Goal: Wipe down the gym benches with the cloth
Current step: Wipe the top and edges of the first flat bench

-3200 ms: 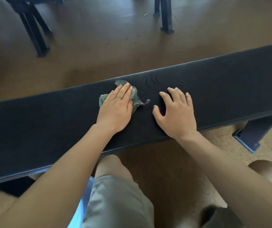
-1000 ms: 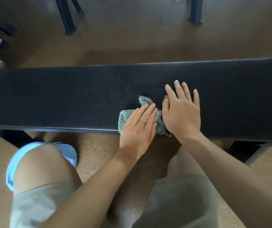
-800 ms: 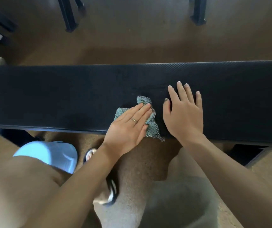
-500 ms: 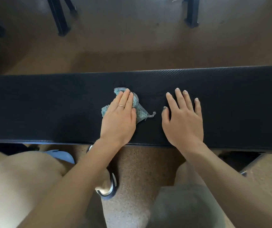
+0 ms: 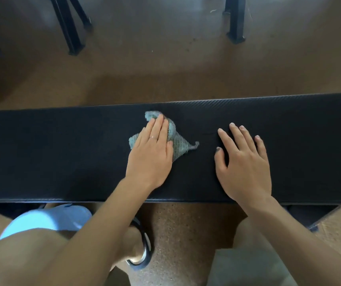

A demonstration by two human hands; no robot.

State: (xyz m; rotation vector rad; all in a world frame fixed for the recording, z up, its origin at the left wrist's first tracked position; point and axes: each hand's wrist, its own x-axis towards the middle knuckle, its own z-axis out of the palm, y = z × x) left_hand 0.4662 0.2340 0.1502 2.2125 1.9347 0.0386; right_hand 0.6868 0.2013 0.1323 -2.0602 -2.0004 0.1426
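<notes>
A long black padded gym bench (image 5: 62,153) runs across the view from left to right. A small teal mesh cloth (image 5: 177,144) lies on its top near the middle, close to the far edge. My left hand (image 5: 152,155) presses flat on the cloth, fingers together, with cloth showing past the fingertips and to the right. My right hand (image 5: 243,164) rests flat on the bare pad to the right of the cloth, fingers spread, holding nothing.
Black metal legs of other equipment (image 5: 68,27) (image 5: 234,19) stand on the brown floor beyond the bench. My knees, grey shorts (image 5: 248,269) and a sandalled foot (image 5: 142,248) are below the near edge. A bench foot (image 5: 314,226) shows at lower right.
My left hand has pushed the cloth from the near edge of the pad up toward the far edge. My right hand has stayed flat in about the same place.
</notes>
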